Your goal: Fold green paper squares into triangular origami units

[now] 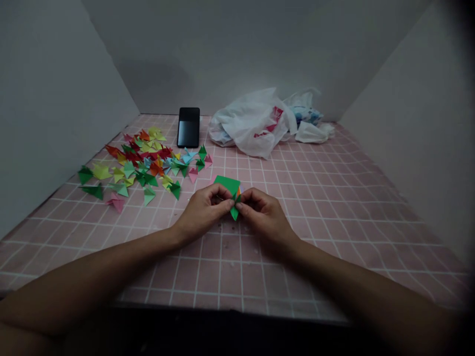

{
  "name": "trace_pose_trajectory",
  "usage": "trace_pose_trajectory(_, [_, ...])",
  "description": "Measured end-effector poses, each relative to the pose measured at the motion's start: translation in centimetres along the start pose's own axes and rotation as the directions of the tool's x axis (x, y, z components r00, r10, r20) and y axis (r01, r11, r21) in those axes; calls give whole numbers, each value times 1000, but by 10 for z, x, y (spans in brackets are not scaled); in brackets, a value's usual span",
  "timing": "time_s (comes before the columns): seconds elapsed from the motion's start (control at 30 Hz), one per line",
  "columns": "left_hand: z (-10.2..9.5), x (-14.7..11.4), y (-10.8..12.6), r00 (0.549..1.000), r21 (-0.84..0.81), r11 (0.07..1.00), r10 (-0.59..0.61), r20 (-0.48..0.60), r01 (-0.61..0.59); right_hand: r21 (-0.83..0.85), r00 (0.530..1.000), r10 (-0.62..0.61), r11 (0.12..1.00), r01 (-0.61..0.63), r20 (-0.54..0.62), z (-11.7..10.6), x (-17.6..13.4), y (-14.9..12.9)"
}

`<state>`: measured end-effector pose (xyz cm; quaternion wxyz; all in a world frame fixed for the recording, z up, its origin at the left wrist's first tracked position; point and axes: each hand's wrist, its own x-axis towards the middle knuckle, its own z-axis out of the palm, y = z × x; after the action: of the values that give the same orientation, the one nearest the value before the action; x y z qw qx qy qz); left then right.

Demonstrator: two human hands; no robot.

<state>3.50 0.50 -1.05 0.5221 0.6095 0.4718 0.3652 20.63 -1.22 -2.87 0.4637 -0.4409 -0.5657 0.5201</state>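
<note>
Green, pointed folded paper (234, 213) is pinched by the left hand (205, 207) and right hand (270, 217), both nearly closed; pink, white-gridded tabletop (341, 207) extends rightward to the grey side wall (415, 128).

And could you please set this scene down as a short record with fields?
Left hand: pinching folded green paper
Right hand: pinching the same piece
Just beyond the hands: flat green paper, partly hidden
Left side: many folded paper pieces, mixed colours
Far side: dark phone, white plastic bag
Surface: pink cover, white grid lines
</note>
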Motion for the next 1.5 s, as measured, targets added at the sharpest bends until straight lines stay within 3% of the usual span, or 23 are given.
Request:
trace_pose_trajectory(0.27, [-3,1,1,1000,25,1000,-1,28,0,-14,1000,-18,1000,17,-20,0,0,0])
trace_pose_trajectory(0.47, [-2,0,3,996,-119,991,-44,75,53,226,981,189,954,-195,48,2,0,-1])
trace_pose_trajectory(0.57, [-3,1,2,993,-208,978,13,120,12,350,964,247,898,-266,98,2,0,-2])
trace_pose_trajectory(0.77, [-7,6,-2,980,-188,979,114,163,-83,462,945,307,825,-324,114,1,4,-5])
trace_pose_trajectory(0.87, [-7,7,-4,974,-181,974,163,157,-133,473,943,318,818,-326,99,0,5,-4])
trace_pose_trajectory(1.0, [-5,5,-4,977,-141,984,130,171,-106,468,952,291,831,-302,98,0,4,-3])
trace_pose_trajectory(1.2, [-4,6,-5,990,-94,990,115,83,-107,465,963,248,843,-270,108,1,4,-2])
trace_pose_trajectory(1.37, [-4,7,-4,993,-138,983,121,5,-119,435,979,184,877,-205,91,2,3,-1])
trace_pose_trajectory(1.5, [-2,4,-1,988,-177,972,155,9,-151,399,984,165,899,-181,73,1,3,-1])
